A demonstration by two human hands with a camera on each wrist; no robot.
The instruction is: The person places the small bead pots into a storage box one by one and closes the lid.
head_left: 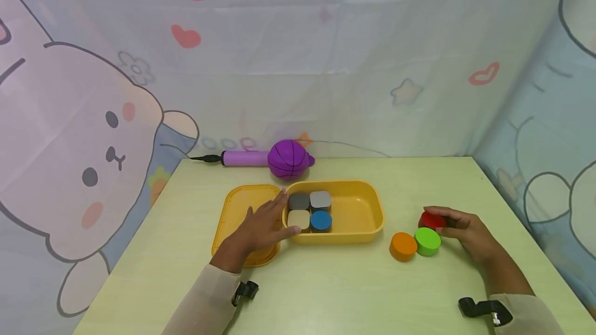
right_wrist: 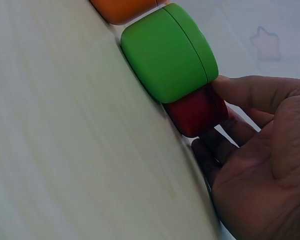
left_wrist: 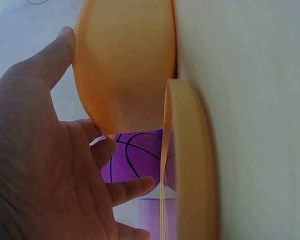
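Observation:
On the right side of the table my right hand [head_left: 465,229] pinches a small red lidded tub [head_left: 432,219] between thumb and fingers. A green lidded tub [right_wrist: 165,55] stands directly in front of the red one, and an orange tub [head_left: 403,246] stands beside the green. My left hand [head_left: 263,224] rests on the left end of a yellow plastic box [head_left: 358,211], fingers spread and touching its rim. Inside the box's left half sit a dark grey tub [head_left: 299,201], a light grey tub [head_left: 321,200], a cream tub [head_left: 298,219] and a blue tub [head_left: 321,221].
A yellow lid [head_left: 233,216] lies left of the box, partly under my left hand. Behind them are a purple ball [head_left: 287,160] with black lines and a lilac hand pump [head_left: 244,158] with a black tip. A printed cloth [head_left: 298,66] hangs behind the table.

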